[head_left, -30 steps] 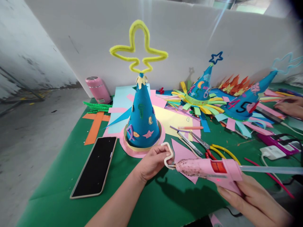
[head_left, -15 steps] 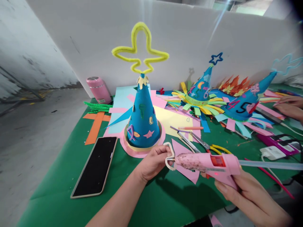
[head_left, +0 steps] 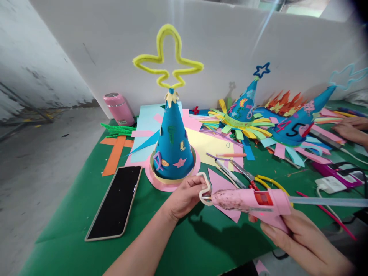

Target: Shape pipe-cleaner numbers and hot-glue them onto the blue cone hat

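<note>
Between the fingertips of my left hand (head_left: 186, 196) is a bent white pipe-cleaner piece (head_left: 207, 184). My right hand (head_left: 301, 234) is wrapped round the handle of a pink glue gun (head_left: 241, 199), whose metal tip points left and meets the lower part of the white piece. A clear glue stick (head_left: 324, 201) sticks out of the gun's back. Just behind my left hand stands a blue cone hat (head_left: 172, 145) with a pink brim, small paper shapes and a yellow pipe-cleaner outline (head_left: 168, 65) on top.
A phone (head_left: 116, 201) lies left on the green table (head_left: 66, 214). Behind are a pink bottle (head_left: 118, 109), more cone hats (head_left: 244, 105) and paper strips. Scissors (head_left: 244, 170), a marker (head_left: 230, 172) and a power strip (head_left: 342, 178) lie right. Another person's hand (head_left: 352, 130) rests at the far right.
The view has shifted slightly. The glue gun sits a little lower and further left against the white piece, and more of the scissors' yellow handles shows behind it. Both hands keep their hold.
</note>
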Demonstrator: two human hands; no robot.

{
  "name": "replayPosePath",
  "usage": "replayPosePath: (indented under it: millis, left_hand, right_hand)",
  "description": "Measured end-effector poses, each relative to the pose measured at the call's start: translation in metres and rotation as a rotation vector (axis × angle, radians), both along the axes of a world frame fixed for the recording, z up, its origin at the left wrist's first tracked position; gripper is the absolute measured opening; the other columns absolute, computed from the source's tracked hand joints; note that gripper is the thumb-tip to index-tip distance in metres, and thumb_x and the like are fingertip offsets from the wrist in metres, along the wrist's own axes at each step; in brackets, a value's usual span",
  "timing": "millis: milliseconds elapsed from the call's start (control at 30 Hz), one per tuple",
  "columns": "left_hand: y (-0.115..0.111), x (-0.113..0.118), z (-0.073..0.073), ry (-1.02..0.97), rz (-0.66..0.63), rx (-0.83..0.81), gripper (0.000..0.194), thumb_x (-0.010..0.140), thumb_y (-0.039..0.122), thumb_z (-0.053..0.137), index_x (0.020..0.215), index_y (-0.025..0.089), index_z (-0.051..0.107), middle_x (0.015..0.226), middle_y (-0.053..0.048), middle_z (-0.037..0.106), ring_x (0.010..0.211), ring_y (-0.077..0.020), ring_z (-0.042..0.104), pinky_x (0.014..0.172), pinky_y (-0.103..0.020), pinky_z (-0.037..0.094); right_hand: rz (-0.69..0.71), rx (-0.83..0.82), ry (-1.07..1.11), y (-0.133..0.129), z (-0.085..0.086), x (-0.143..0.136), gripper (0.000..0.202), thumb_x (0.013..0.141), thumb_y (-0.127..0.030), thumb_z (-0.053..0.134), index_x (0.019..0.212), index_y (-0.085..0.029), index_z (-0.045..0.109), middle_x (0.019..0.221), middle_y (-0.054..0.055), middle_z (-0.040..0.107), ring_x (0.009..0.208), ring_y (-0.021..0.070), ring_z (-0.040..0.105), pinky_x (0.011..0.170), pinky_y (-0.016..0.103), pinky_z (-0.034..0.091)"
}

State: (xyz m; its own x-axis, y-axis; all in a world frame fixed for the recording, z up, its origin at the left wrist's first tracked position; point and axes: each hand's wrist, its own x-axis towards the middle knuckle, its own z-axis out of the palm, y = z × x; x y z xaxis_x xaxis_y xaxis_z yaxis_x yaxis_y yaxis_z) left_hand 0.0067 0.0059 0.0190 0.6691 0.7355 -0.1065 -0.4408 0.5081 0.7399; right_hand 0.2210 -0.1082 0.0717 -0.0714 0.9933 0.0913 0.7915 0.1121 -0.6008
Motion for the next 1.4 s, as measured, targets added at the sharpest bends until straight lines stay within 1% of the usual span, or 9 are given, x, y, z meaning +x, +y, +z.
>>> replayPosePath:
  millis: [167, 367, 533, 667, 767, 900, 1067, 1267, 1400]
  left_hand:
    - [0.0, 0.0, 0.002, -0.021, -0.011, 0.026, 0.021, 0.065, 0.027, 0.066, 0.058, 0.011, 0.056, 0.054, 0.0, 0.048, 0.05, -0.0081, 0.042, 0.05, -0.022, 0.032]
    - [0.001, -0.002, 0.0, -0.006, -0.002, 0.039, 0.02, 0.067, 0.028, 0.065, 0.058, 0.012, 0.055, 0.054, 0.0, 0.048, 0.052, -0.0091, 0.043, 0.052, -0.023, 0.031]
    - [0.002, -0.003, -0.001, -0.002, 0.007, 0.055, 0.019, 0.067, 0.028, 0.064, 0.061, 0.012, 0.056, 0.055, -0.001, 0.049, 0.053, -0.0096, 0.043, 0.053, -0.024, 0.031]
    - [0.003, -0.003, -0.001, -0.015, 0.017, 0.052, 0.018, 0.068, 0.027, 0.064, 0.062, 0.012, 0.056, 0.055, 0.0, 0.048, 0.052, -0.0093, 0.043, 0.053, -0.024, 0.03]
    - [0.003, -0.003, -0.001, -0.02, 0.019, 0.052, 0.017, 0.068, 0.026, 0.064, 0.062, 0.012, 0.056, 0.054, 0.0, 0.048, 0.052, -0.0093, 0.043, 0.052, -0.024, 0.03]
    - [0.003, -0.002, -0.001, -0.019, 0.021, 0.045, 0.016, 0.068, 0.024, 0.063, 0.06, 0.012, 0.055, 0.053, 0.0, 0.049, 0.052, -0.0102, 0.043, 0.052, -0.024, 0.03]
    - [0.002, -0.001, 0.0, -0.004, 0.017, 0.033, 0.018, 0.067, 0.024, 0.064, 0.058, 0.012, 0.055, 0.053, 0.0, 0.049, 0.051, -0.0096, 0.044, 0.052, -0.023, 0.032]
    - [0.001, 0.0, -0.001, -0.007, 0.012, -0.014, 0.016, 0.064, 0.023, 0.067, 0.06, 0.011, 0.057, 0.057, 0.0, 0.05, 0.05, -0.0082, 0.044, 0.05, -0.021, 0.033]
    - [0.0, 0.0, -0.004, 0.038, 0.019, -0.005, 0.016, 0.064, 0.025, 0.067, 0.063, 0.011, 0.059, 0.057, -0.001, 0.053, 0.051, -0.0092, 0.047, 0.053, -0.022, 0.036]
  right_hand:
    - [-0.041, -0.022, 0.003, -0.003, 0.002, 0.0, 0.032, 0.076, -0.042, 0.053, 0.104, -0.028, 0.061, 0.088, 0.003, 0.067, 0.076, 0.0188, 0.063, 0.073, 0.026, 0.053]
    - [-0.046, -0.03, 0.004, -0.005, 0.001, 0.0, 0.026, 0.076, -0.042, 0.053, 0.094, -0.027, 0.064, 0.078, 0.002, 0.067, 0.07, 0.018, 0.063, 0.072, 0.027, 0.054]
    - [-0.054, -0.005, -0.005, -0.007, -0.002, 0.003, 0.028, 0.075, -0.042, 0.054, 0.096, -0.027, 0.064, 0.077, 0.003, 0.066, 0.07, 0.0186, 0.063, 0.069, 0.026, 0.054]
    - [-0.07, -0.005, -0.022, -0.009, -0.004, 0.006, 0.028, 0.076, -0.042, 0.053, 0.096, -0.027, 0.064, 0.067, 0.002, 0.064, 0.062, 0.0173, 0.062, 0.065, 0.025, 0.054]
    - [-0.079, -0.008, -0.03, -0.01, -0.004, 0.007, 0.027, 0.076, -0.042, 0.053, 0.095, -0.026, 0.065, 0.069, 0.002, 0.064, 0.063, 0.0171, 0.062, 0.064, 0.024, 0.054]
    - [-0.075, -0.015, -0.02, -0.01, -0.003, 0.007, 0.027, 0.077, -0.041, 0.053, 0.097, -0.026, 0.064, 0.074, 0.002, 0.065, 0.065, 0.017, 0.062, 0.069, 0.025, 0.054]
    - [-0.029, 0.003, 0.014, -0.006, -0.001, 0.001, 0.03, 0.077, -0.038, 0.053, 0.103, -0.027, 0.061, 0.083, 0.003, 0.066, 0.073, 0.0184, 0.062, 0.071, 0.026, 0.053]
    - [0.005, 0.002, -0.018, 0.002, 0.002, -0.003, 0.031, 0.08, -0.04, 0.048, 0.104, -0.025, 0.061, 0.078, 0.003, 0.065, 0.071, 0.018, 0.061, 0.075, 0.025, 0.051]
    - [0.061, 0.019, -0.044, 0.009, -0.001, 0.002, 0.027, 0.08, -0.04, 0.047, 0.097, -0.024, 0.062, 0.072, 0.003, 0.064, 0.063, 0.0172, 0.06, 0.067, 0.023, 0.053]
